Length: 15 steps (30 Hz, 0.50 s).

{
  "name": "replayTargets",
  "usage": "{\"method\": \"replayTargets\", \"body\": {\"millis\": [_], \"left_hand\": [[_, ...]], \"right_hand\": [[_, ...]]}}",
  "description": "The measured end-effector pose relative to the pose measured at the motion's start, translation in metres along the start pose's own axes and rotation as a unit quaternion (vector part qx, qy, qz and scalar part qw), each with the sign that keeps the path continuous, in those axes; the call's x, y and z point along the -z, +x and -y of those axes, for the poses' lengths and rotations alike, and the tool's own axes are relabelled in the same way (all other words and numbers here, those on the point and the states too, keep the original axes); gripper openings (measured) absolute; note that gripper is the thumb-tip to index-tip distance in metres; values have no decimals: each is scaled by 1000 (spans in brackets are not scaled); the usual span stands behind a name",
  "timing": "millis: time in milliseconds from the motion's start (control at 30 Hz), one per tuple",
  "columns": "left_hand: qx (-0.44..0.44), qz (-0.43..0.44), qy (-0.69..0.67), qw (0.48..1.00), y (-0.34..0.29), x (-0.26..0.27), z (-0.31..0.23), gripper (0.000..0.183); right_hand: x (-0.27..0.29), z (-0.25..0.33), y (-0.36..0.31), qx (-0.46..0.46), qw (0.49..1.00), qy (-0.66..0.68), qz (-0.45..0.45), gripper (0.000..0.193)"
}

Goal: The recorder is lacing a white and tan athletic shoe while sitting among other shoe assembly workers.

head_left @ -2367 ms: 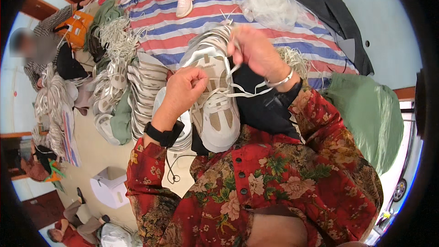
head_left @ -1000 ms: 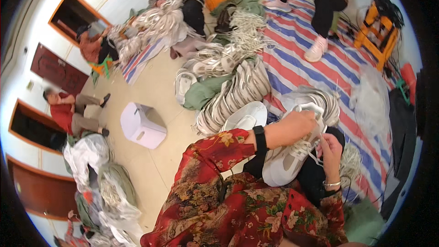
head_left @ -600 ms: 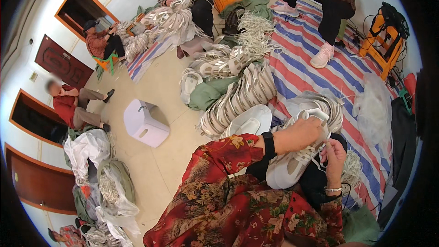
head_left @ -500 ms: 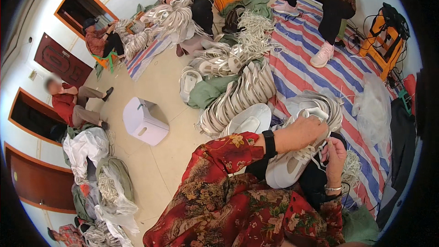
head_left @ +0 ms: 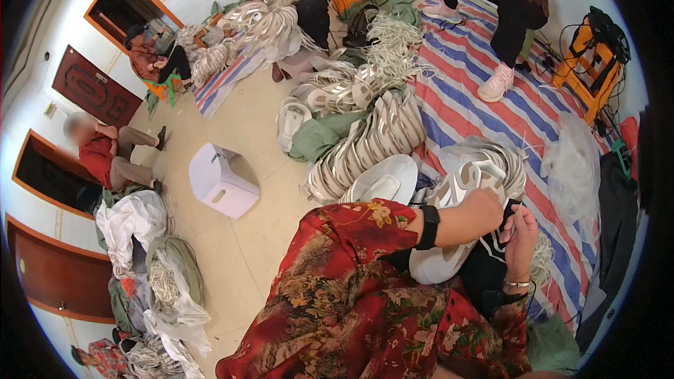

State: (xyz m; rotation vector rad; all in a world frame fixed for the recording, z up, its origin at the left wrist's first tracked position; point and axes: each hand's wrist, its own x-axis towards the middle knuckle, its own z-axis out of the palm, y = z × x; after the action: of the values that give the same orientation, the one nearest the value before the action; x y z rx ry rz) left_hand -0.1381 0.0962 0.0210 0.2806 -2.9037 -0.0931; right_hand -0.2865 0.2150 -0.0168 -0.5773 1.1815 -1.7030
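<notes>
Head view: the left hand (head_left: 481,212) is resting curled over the shoe (head_left: 434,264), toe pointing toward seven o'clock; its grip is hidden. At the left's four o'clock, the right hand (head_left: 520,234) is apparently pinching a lace (head_left: 494,245); loose slack could cause snagging.

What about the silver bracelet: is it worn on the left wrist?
No: the right hand wears the silver bracelet, while the left hand wears a black band.

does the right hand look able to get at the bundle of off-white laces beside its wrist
Probably yes: the bundle of off-white laces lies just beside the right hand, with nothing visible between them, though whether its fingers hold something is hard to tell.
</notes>
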Motion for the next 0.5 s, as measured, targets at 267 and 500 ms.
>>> {"method": "replayTargets", "body": {"millis": [267, 500], "left_hand": [[-88, 62, -16, 994, 15, 7, 3, 5], [-85, 134, 44, 986, 15, 9, -8, 6]], "right_hand": [[6, 2, -8, 0, 999, 52, 9, 18], [9, 1, -7, 6, 997, 70, 11, 19]]}}
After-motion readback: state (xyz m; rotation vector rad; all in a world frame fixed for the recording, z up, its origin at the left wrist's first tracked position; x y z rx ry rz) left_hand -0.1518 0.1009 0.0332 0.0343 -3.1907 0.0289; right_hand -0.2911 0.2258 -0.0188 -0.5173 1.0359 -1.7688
